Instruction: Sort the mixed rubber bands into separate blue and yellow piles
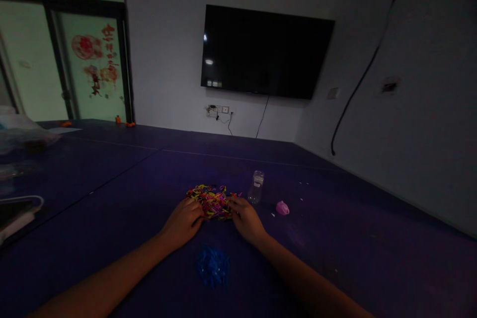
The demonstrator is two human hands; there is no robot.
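A pile of small, thin elastic bands (214, 203) in red, yellow, pink and dark colours lies on the dark purple surface between my hands. At its left edge my left hand (185, 221) has its fingers curled in against the bands. Whatever lies between those fingertips is hidden. My right hand (245, 216) rests at the right edge, fingers stretched onto the bands. Closer to me, between my forearms, sits a separate heap of blue bands (213, 266). A clear bottle (256, 187) stands upright just beyond my right hand, its top uncovered. To its right lies a pink cap (282, 207).
White scraps (273, 215) dot the surface near the cap. On the far left are a clear plastic bag (22, 131) and a dark, pale-edged object (18, 216). Small orange items (129, 124) sit at the back edge. A television (266, 52) hangs on the wall.
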